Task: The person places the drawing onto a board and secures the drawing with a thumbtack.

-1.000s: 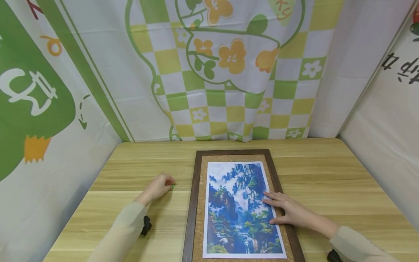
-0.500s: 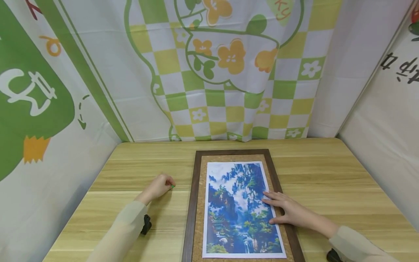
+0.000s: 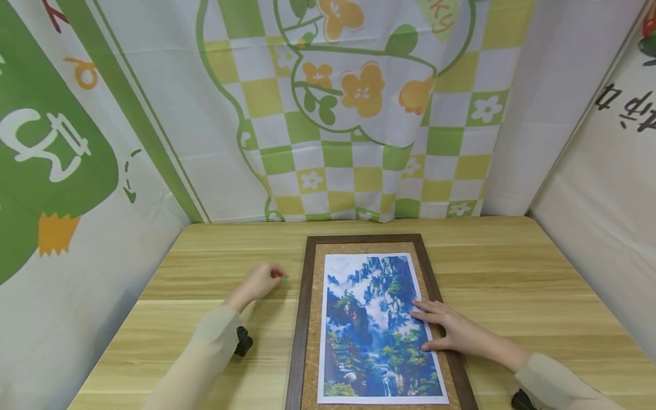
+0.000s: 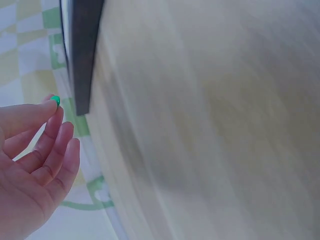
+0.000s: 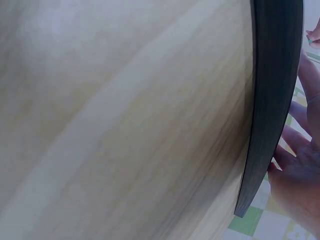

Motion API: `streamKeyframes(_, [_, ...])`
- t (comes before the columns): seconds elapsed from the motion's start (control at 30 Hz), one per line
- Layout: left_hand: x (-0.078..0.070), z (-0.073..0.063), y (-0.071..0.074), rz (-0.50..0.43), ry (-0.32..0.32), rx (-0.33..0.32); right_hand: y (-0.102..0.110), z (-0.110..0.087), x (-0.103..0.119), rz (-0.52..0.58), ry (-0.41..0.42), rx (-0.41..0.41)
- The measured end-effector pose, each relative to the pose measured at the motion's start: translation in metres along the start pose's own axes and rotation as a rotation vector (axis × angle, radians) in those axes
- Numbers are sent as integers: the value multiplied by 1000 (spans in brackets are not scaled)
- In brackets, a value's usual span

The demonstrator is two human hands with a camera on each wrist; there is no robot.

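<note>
In head view, pinches a pin-like green piece (image 3: 285,279) with left hand (image 3: 261,280), left of brown frame (image 3: 302,319), and rests spread right hand (image 3: 451,330) on landscape print (image 3: 379,330) upon corkboard (image 3: 316,319); in left wrist view, grips the piece with thumb (image 4: 30,113); in right wrist view, spreads fingers (image 5: 296,138) beyond the frame.

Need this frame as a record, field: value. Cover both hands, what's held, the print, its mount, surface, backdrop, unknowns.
left hand: pinches green item, left of frame
right hand: reaches across frame's right side, fingertips on print
print: mountain and waterfall landscape, lying on cork
cork: inside the dark brown frame, near end out of view
surface: wood-grain table
backdrop: cloth with green, yellow and white checks, orange flowers
unknown: what the green item is
</note>
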State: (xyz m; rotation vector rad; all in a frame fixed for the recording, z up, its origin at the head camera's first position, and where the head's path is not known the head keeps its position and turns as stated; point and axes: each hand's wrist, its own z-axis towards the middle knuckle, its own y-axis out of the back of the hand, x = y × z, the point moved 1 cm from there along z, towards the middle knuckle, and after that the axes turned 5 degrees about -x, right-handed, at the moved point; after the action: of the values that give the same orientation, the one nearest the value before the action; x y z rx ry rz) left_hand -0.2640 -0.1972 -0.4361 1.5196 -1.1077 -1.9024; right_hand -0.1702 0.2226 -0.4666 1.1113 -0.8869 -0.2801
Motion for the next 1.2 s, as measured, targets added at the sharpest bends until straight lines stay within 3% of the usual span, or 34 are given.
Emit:
streamKeyframes(0.33, [-31,18,-7,-94,9,-17,1,0,2,31,-2,1])
streamKeyframes(0.6, [-54,32,-17,-195,-42,-16,2,0,3,31,3,4])
streamKeyframes(0.93, [-85,48,-34,-242,-77,-43,1,0,2,40,19,-11])
streamKeyframes(1.2, [-99,63,-47,-238,-44,-30,1,0,1,43,16,-9])
